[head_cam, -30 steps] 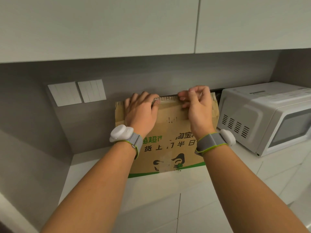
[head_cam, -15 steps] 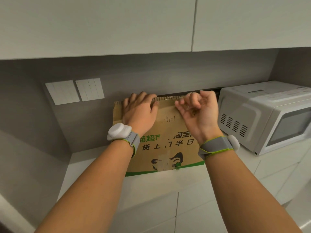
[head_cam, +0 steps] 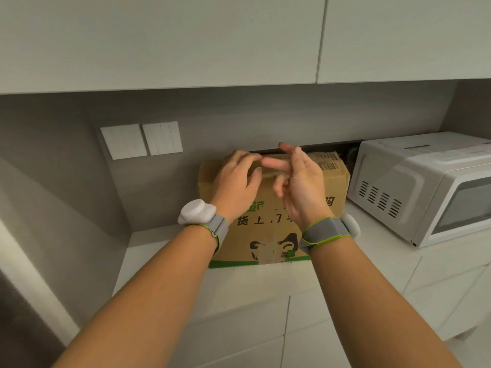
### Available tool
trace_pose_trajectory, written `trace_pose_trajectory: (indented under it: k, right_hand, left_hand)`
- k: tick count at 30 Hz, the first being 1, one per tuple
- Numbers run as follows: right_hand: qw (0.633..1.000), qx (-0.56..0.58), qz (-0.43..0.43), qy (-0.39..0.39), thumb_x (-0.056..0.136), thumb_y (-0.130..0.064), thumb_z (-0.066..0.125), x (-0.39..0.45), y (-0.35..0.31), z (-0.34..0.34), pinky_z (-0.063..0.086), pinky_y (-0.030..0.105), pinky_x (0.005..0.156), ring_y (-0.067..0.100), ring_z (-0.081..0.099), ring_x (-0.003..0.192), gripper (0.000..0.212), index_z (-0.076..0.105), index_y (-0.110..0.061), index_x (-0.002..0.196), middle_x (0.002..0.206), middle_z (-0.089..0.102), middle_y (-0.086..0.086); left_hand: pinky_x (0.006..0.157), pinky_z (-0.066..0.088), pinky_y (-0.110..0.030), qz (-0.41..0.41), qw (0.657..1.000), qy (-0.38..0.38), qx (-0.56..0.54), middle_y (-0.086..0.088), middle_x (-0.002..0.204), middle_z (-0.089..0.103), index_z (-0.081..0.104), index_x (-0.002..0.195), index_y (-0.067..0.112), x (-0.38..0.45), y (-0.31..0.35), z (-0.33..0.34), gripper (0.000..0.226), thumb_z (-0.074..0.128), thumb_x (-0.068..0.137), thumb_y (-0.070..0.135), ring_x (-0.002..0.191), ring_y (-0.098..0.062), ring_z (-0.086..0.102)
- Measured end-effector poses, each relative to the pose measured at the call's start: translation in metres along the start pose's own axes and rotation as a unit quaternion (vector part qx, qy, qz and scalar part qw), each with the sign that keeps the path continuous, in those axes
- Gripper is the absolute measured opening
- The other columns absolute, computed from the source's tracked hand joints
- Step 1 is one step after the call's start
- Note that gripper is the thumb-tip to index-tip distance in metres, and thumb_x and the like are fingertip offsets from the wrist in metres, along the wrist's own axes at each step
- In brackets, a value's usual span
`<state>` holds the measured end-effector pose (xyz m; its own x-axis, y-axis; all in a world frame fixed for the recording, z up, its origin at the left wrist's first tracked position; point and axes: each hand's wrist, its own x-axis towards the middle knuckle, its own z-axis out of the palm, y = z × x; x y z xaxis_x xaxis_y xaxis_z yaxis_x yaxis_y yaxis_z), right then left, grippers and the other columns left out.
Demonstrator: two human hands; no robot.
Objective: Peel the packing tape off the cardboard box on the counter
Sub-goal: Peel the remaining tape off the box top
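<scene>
Box: the cardboard box (head_cam: 268, 224) stood on the white counter (head_cam: 255, 282), back against the grey wall, green band along its bottom edge, dark printed characters and a cartoon figure on the face toward the camera.
Tape: a pale strip seemed to run along the top front edge between the hands; too blurred to tell lifted from stuck.
Left hand (head_cam: 233, 181): at 10 o'clock on the box face, palm down over the top edge, fingers reaching toward 3 o'clock, loosely bent. Motion blur; I could not tell whether it held anything.
Right hand (head_cam: 300, 184): at 1 o'clock on the box face, raised in front of the top edge, palm turned toward the left hand, fingers (head_cam: 288, 150) spread and mostly straight. Nothing seen in its grasp.
Fingertips: those of the two hands crossed over the middle of the top edge.
Wrists: a grey band with a white puck on each.
Microwave (head_cam: 425, 187): white, at 3 o'clock of the box, just beside it.
Switch plates (head_cam: 142, 140): two white ones on the wall at 10 o'clock of the box.
Cabinets (head_cam: 186, 38): pale, at 12 o'clock above.
</scene>
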<state>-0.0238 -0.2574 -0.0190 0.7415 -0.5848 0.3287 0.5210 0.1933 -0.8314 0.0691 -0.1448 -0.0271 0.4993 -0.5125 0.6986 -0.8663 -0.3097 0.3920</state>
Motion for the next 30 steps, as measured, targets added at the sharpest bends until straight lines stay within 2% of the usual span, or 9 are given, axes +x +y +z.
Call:
trace_pose_trajectory:
  k: [3,8,10,13,17,20,23,26,30]
  right_hand:
    - [0.999,-0.038,-0.003,0.033,0.109,-0.048,0.03,-0.001,0.01,0.006,0.02,0.018,0.034,0.014,0.026,0.029,0.056,0.069,-0.011,0.095,0.048,0.049,0.003]
    - [0.999,0.006,0.035,0.014,0.107,-0.054,0.03,-0.011,0.016,0.029,0.013,0.021,0.037,0.013,0.021,0.033,0.063,0.059,-0.016,0.066,0.04,0.03,-0.002]
    - [0.999,0.013,0.041,-0.007,0.106,-0.056,0.03,-0.017,0.015,0.039,0.021,0.021,0.035,0.009,0.024,0.036,0.06,0.06,-0.015,0.074,0.042,0.034,-0.006]
    - [0.996,0.053,0.062,-0.037,0.104,-0.061,0.031,-0.022,0.014,0.05,0.037,0.02,0.051,0.007,0.038,0.05,0.061,0.062,-0.009,0.114,0.056,0.041,-0.006]
    - [0.98,0.114,0.117,-0.117,0.106,-0.056,0.028,-0.032,0.016,0.069,0.042,0.039,0.078,0.029,0.046,0.083,0.059,0.042,-0.018,0.148,0.091,0.048,0.016]
    - [0.968,0.15,0.145,-0.142,0.108,-0.044,0.033,-0.041,0.022,0.082,0.045,0.043,0.092,0.034,0.049,0.102,0.051,0.036,-0.019,0.152,0.112,0.051,0.026]
    - [0.963,0.154,0.164,-0.147,0.107,-0.029,0.038,-0.046,0.03,0.091,0.055,0.036,0.081,0.031,0.061,0.092,0.046,0.034,-0.016,0.151,0.113,0.058,0.026]
    - [0.967,0.09,0.173,-0.162,0.106,-0.017,0.037,-0.048,0.04,0.1,0.06,0.035,0.072,0.03,0.069,0.08,0.036,0.045,-0.011,0.141,0.101,0.068,0.022]
    - [0.968,-0.079,0.164,-0.171,0.104,-0.012,0.04,-0.054,0.058,0.111,0.059,0.036,0.067,0.028,0.07,0.078,0.022,0.057,-0.012,0.119,0.1,0.072,0.016]
  left_hand:
    - [0.086,0.05,-0.046,-0.012,0.999,0.037,-0.032,-0.004,0.115,0.055,0.062,0.124,0.015,-0.01,0.007,-0.007,0.033,0.045,0.1,0.029,0.106,-0.026,0.055]
    - [0.087,0.048,-0.045,0.03,0.999,0.032,-0.026,-0.002,0.111,0.055,0.063,0.121,0.018,-0.022,0.013,-0.024,0.028,0.055,0.096,0.028,0.106,-0.023,0.05]
    - [0.087,0.048,-0.041,0.045,0.998,0.029,-0.027,-0.001,0.112,0.054,0.063,0.121,0.019,-0.028,0.012,-0.032,0.032,0.058,0.091,0.03,0.107,-0.021,0.049]
    - [0.088,0.049,-0.041,0.056,0.998,-0.007,-0.025,-0.001,0.117,0.05,0.061,0.126,0.018,-0.033,0.008,-0.041,0.043,0.065,0.085,0.031,0.11,-0.022,0.049]
    - [0.088,0.051,-0.044,0.04,0.999,0.004,0.004,0.0,0.12,0.05,0.065,0.122,0.016,-0.044,-0.004,-0.057,0.038,0.068,0.084,0.019,0.112,-0.023,0.049]
    - [0.089,0.051,-0.045,0.027,0.999,0.034,0.027,-0.004,0.118,0.052,0.069,0.115,0.01,-0.053,-0.016,-0.068,0.027,0.069,0.089,0.012,0.111,-0.025,0.052]
    - [0.091,0.052,-0.037,0.002,0.998,0.059,0.027,-0.01,0.116,0.053,0.071,0.111,0.002,-0.062,-0.025,-0.075,0.02,0.065,0.093,0.009,0.108,-0.028,0.055]
    - [0.086,0.046,-0.013,-0.053,0.993,0.106,0.014,-0.012,0.109,0.055,0.072,0.108,-0.002,-0.069,-0.034,-0.085,0.019,0.063,0.094,0.006,0.099,-0.023,0.058]
    - [0.081,0.046,-0.027,-0.115,0.988,0.099,0.009,-0.014,0.1,0.061,0.077,0.104,0.004,-0.08,-0.052,-0.098,0.018,0.067,0.09,0.007,0.09,-0.023,0.06]
